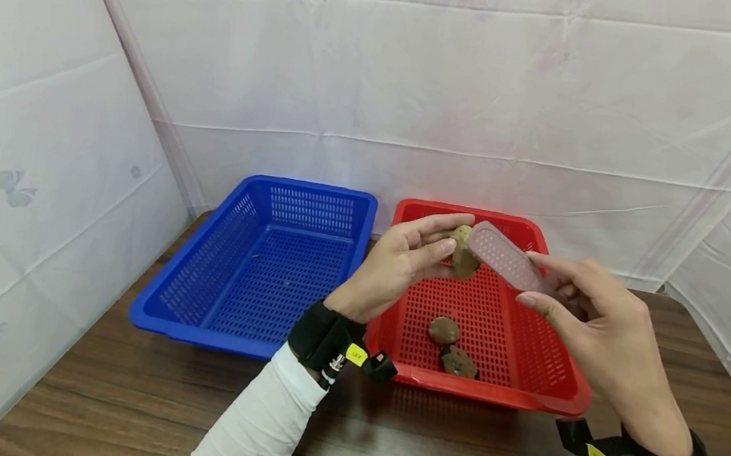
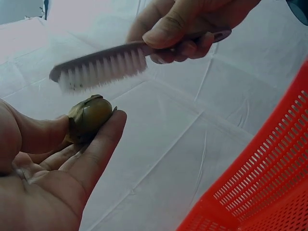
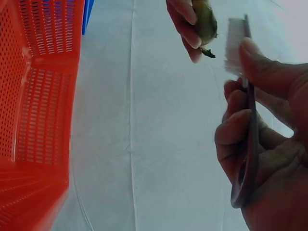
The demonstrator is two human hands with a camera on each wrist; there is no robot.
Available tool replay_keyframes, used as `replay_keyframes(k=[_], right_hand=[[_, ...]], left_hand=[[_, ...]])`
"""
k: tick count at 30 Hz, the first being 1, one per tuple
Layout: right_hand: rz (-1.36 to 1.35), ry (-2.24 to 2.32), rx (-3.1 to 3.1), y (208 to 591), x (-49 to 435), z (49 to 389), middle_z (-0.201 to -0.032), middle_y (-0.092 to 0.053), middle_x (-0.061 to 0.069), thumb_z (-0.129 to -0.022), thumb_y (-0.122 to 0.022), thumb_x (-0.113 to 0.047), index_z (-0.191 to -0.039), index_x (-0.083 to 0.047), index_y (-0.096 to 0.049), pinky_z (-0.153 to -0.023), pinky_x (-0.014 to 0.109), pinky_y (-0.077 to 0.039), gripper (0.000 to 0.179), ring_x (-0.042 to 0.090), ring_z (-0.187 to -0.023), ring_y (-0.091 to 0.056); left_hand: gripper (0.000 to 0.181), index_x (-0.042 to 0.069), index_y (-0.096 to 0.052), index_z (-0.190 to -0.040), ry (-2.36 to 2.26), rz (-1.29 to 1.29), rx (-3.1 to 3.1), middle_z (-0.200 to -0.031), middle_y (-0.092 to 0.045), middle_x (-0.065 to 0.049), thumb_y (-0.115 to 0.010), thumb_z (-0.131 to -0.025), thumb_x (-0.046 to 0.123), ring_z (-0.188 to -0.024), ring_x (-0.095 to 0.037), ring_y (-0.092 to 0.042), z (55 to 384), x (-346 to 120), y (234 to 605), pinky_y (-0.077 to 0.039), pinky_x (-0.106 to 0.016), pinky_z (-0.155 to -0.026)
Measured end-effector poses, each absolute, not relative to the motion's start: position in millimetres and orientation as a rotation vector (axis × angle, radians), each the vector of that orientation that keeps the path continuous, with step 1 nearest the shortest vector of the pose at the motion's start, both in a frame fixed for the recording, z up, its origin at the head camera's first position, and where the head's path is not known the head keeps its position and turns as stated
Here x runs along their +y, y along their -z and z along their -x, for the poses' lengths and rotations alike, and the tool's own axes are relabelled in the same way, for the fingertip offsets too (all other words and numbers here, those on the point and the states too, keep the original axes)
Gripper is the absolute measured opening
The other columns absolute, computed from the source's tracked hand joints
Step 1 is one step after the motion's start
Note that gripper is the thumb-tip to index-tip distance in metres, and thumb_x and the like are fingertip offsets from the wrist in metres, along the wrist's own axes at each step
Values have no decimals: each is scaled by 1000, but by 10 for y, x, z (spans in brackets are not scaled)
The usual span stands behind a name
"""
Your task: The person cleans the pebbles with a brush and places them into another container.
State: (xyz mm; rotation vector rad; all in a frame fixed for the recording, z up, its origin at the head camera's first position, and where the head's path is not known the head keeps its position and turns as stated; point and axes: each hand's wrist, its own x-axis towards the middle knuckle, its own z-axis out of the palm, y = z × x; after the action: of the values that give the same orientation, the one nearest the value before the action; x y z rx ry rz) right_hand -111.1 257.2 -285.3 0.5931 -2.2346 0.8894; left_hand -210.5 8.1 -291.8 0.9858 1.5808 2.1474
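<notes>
Between thumb and fingers, my left hand (image 1: 395, 262) holds a small round olive-brown fruit (image 2: 90, 118) with leafy flaps; its exact kind is unclear. My right hand (image 1: 606, 333) grips the handle of a scrubbing brush (image 1: 506, 257) with a mauve-brown back and white bristles (image 2: 103, 70). In the left wrist view the bristles hover just above the fruit, with a narrow gap. Both hands are over the red basket (image 1: 393, 338). On its floor lie two similar fruits, a smooth-topped one (image 1: 444, 330) and a rougher, dark-edged one (image 1: 460, 362).
To the left of the red basket stands a blue plastic basket (image 1: 189, 324) with slotted walls. Both rest on a brown wooden table (image 1: 420, 455). White patterned sheeting (image 1: 357, 75) hangs behind the table and along its sides.
</notes>
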Motion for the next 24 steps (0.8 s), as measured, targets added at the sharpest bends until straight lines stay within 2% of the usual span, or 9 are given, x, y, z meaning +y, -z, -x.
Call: replay_keyframes(k=[11, 19, 24], right_hand=[[-584, -852, -2248, 2887, 2607, 1138, -94, -66, -2, -83, -86, -14, -134, -8, -73, -67, 7, -47, 53, 3, -76, -56], [-547, -833, -2251, 2888, 2608, 1140, -96, -67, 0, -75, -89, 9, -136, -8, -73, -68, 6, -47, 65, 2, -76, -57], [-528, -826, -2245, 2887, 2594, 1147, -97, -69, 0, -73, -89, 13, -135, -7, -73, -68, 6, -47, 67, 1, -77, -57]], left_hand=[[42, -4, -50, -154, -2139, -973, 1601, -145, -61, -21, -49, -112, 1, -114, -22, -69, 2085, 92, 2896, -58, -45, -102], [42, -6, -50, -153, -2129, -994, 1589, -144, -61, -23, -49, -112, 0, -112, -21, -70, 2079, 91, 2893, -58, -46, -101], [42, -5, -50, -154, -2127, -983, 1589, -145, -60, -22, -49, -112, 0, -114, -24, -69, 2084, 83, 2890, -59, -45, -101]])
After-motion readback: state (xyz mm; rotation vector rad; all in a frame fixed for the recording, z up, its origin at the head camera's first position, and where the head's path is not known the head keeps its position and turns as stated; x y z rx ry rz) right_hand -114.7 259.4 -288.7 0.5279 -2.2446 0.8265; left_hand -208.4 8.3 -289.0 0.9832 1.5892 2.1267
